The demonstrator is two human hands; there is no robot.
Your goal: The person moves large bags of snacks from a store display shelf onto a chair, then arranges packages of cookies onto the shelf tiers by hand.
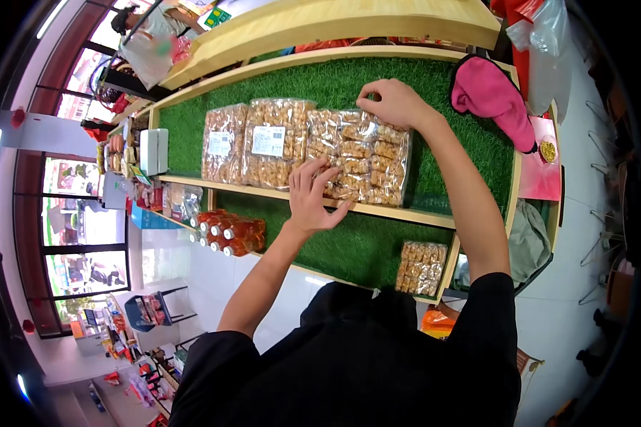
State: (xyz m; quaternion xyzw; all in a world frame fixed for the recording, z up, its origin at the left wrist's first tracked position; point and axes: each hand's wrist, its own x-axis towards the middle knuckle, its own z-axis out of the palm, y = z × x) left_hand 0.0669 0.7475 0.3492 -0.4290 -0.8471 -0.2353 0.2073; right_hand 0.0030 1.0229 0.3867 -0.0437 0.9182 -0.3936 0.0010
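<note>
A large clear bag of golden-brown puffed snack pieces (369, 160) lies on the green artificial grass (434, 164) of a wooden display tray. My left hand (312, 198) rests on its lower left part with fingers and thumb spread. At the upper edge of the same bag, my right hand (393, 105) has its fingers curled in, closed on the plastic. Touching this bag on the left is a similar labelled snack bag (263, 167), and beyond that comes another bag with browner pieces (221, 160).
Pink cloth (486, 92) sits at the tray's right end, a white box (154, 151) at its left. The lower shelf holds red bottles with white caps (238, 233) and a smaller snack pack (420, 267). A person (165, 25) is at the far upper left.
</note>
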